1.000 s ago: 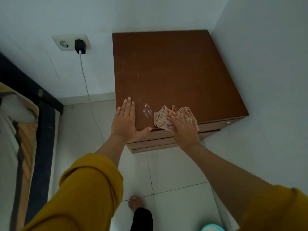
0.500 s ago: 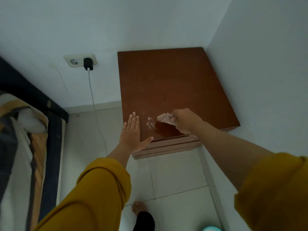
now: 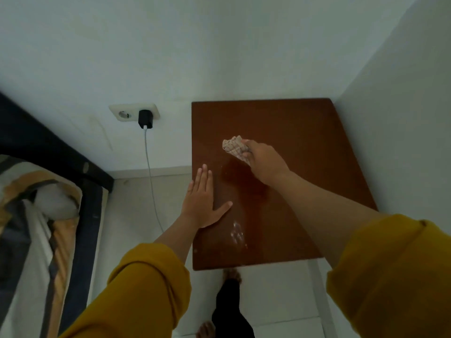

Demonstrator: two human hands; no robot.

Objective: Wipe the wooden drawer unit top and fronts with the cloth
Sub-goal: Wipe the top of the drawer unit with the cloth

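Note:
The brown wooden drawer unit (image 3: 305, 147) stands in the room's corner, and I see only its top from above. My right hand (image 3: 264, 162) presses a bunched checked cloth (image 3: 235, 147) onto the middle of the top. A darker wet streak trails behind the cloth toward the front edge. My left hand (image 3: 203, 201) lies flat, fingers together, on the top's left edge. A whitish smear (image 3: 238, 234) sits near the front left. The drawer fronts are hidden.
White walls close in behind and to the right of the unit. A wall socket (image 3: 134, 112) holds a black charger (image 3: 145, 119) whose white cable hangs to the tiled floor. A bed with a dark frame (image 3: 48, 152) is at the left. My bare feet (image 3: 231, 276) stand below the unit.
My right hand has pushed the cloth from the front edge toward the middle of the top, leaving a wet streak. My view has moved closer and over the unit, hiding the drawer fronts.

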